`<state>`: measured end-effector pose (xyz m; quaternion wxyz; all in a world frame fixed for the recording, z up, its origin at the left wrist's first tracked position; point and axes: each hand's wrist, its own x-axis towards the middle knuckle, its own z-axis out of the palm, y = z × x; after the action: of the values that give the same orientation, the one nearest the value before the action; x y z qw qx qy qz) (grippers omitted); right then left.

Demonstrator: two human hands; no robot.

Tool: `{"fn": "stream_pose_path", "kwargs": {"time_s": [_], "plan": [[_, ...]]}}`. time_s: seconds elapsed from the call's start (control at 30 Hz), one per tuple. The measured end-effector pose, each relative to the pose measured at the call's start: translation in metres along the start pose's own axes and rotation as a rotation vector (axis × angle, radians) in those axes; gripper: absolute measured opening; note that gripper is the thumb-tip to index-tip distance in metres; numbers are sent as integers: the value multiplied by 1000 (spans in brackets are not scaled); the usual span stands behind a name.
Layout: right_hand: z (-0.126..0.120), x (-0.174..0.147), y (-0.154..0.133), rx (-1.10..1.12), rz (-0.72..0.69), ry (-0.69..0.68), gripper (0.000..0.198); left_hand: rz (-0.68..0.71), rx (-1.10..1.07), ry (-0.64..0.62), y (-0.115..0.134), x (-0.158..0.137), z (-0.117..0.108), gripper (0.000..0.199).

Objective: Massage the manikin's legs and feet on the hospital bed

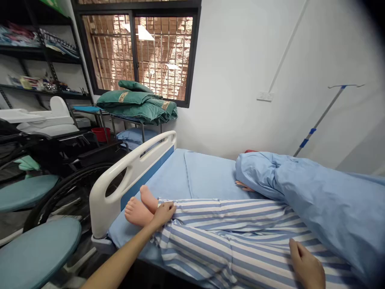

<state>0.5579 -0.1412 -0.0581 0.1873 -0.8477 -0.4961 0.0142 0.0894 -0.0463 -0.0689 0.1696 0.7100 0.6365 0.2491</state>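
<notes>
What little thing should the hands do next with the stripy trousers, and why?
I'd say the left hand should probably smooth the lower end of the striped trousers. It is right there, beside the bare feet, and the cloth looks creased. The right hand is much farther up the leg, so the left seems handier.

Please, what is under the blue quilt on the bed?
The striped trousers run under the quilt, and fingers show at its edge. Whatever else lies beneath is covered and cannot be seen.

Free air over striped blue-and-white cloth trousers point(240, 212), lower centre, white plastic footboard point(99, 192) barring left, bulky pale-blue quilt point(315, 184) barring right
</notes>
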Motion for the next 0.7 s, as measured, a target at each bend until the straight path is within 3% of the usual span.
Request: {"fn": "stream_pose_path", "kwargs": {"time_s": [0.17, 0.3, 0.37, 0.5, 0.7], "plan": [[-7, 2, -12, -125, -24, -130, 40, -13, 284, -85, -4, -11, 13, 31], [2, 12, -28, -125, -3, -203, 39, -48, 296, -114, 0, -15, 9, 33], [18, 17, -53, -95, -77, -215, 39, -44, 287, -105, 0, -16, 6, 34], [58, 9, -150, 77, -386, -197, 39, -30, 275, -103, -3, -16, 7, 35], [90, -47, -329, 393, -708, -232, 35, -5, 250, -91, -9, -16, 13, 33]]}}
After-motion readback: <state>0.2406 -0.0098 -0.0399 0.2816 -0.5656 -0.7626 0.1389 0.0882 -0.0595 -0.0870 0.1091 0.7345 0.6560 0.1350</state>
